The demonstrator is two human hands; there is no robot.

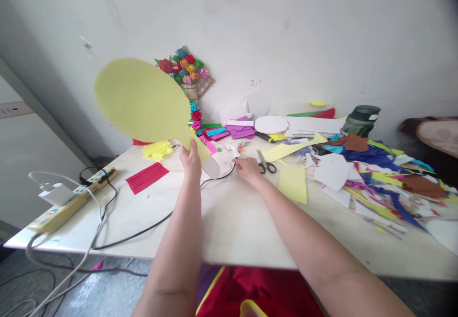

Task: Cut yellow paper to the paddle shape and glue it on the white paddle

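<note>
A yellow paper fan shape (143, 100), a large oval with a short handle, is raised over the table's left side. My left hand (191, 159) is closed around its handle. My right hand (248, 170) has its fingers closed at the lower end of a small white glue gun (235, 151), where the black cord (222, 177) leaves it. The glue gun has an orange tip and lies low over the table; part of it is hidden. Just right of that hand are black-handled scissors (267, 165). A yellow paper piece (293, 184) lies beside my right forearm.
A power strip (77, 197) with a white plug sits at the table's left edge. Red crepe paper (147, 177) lies nearby. Paper flowers (188, 68) stand against the wall. Scraps (379, 174) pile up on the right below a green bottle (361, 120). A white oval fan (271, 124) lies at the back.
</note>
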